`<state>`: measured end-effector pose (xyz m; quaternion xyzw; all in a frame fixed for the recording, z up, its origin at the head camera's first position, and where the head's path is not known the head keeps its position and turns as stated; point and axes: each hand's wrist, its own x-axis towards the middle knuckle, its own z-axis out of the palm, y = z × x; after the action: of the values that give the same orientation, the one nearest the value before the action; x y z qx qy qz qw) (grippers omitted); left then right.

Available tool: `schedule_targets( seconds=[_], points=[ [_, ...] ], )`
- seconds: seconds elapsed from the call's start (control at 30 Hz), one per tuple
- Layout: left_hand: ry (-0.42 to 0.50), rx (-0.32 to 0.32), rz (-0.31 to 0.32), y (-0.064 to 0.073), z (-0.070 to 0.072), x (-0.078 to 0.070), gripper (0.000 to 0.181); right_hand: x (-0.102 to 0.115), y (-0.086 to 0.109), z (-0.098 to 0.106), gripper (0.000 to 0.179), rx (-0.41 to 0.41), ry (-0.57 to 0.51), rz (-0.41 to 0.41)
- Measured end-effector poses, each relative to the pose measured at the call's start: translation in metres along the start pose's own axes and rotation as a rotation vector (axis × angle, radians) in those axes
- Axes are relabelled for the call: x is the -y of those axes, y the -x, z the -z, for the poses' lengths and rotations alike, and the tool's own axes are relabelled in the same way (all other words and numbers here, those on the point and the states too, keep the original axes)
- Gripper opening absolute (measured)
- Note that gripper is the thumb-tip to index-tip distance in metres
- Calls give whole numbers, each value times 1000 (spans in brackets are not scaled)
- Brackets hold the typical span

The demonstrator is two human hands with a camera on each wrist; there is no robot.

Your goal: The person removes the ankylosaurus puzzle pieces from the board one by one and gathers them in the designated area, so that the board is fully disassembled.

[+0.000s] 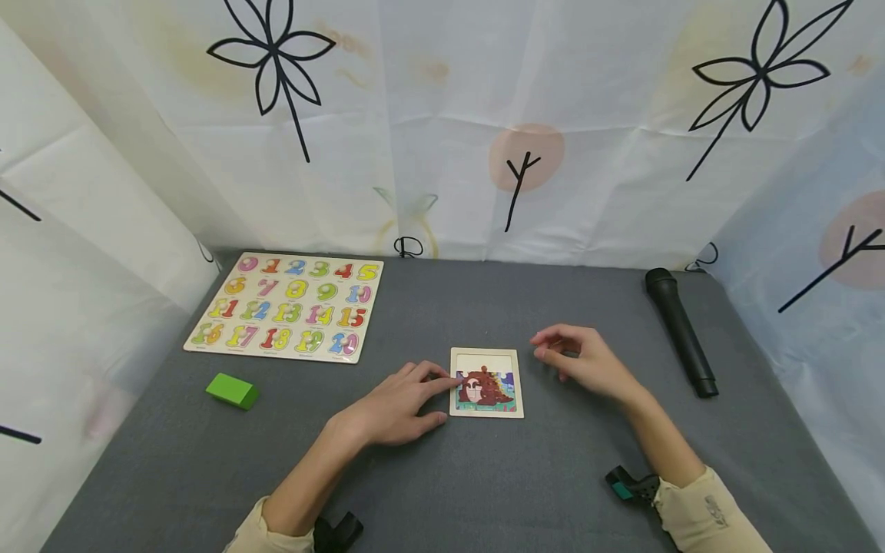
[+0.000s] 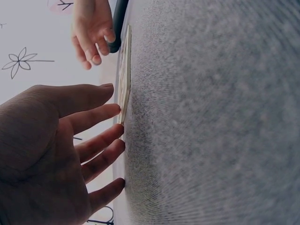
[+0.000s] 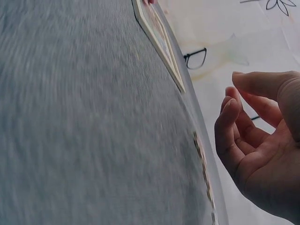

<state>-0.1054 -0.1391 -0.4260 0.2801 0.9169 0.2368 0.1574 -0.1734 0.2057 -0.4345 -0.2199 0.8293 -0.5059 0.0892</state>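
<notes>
A small square jigsaw puzzle in a pale wooden frame lies flat on the grey table. Its lower part carries a reddish-brown, spiky-backed animal picture, while the upper strip is plain and pale. My left hand reaches in from the left, its index fingertip touching the puzzle's left side and the thumb by the lower left corner. In the left wrist view, the fingers of that hand are spread and mostly straight. Just right of the puzzle, my right hand hovers with loosely bent fingers, nothing visible between them.
At the back left lies a wooden number puzzle board with small knobs. A green block sits in front of it. To the right is a black microphone. White printed curtains enclose the table.
</notes>
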Motion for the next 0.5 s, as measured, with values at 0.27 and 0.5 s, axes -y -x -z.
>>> schedule_targets(
  seconds=[0.27,0.5],
  points=[
    [-13,26,-7,1,4,-2,50,12,-8,-20,22,50,-47,-2],
    [-9,49,7,1,3,-2,48,20,-19,-46,19,116,-41,18]
  ],
)
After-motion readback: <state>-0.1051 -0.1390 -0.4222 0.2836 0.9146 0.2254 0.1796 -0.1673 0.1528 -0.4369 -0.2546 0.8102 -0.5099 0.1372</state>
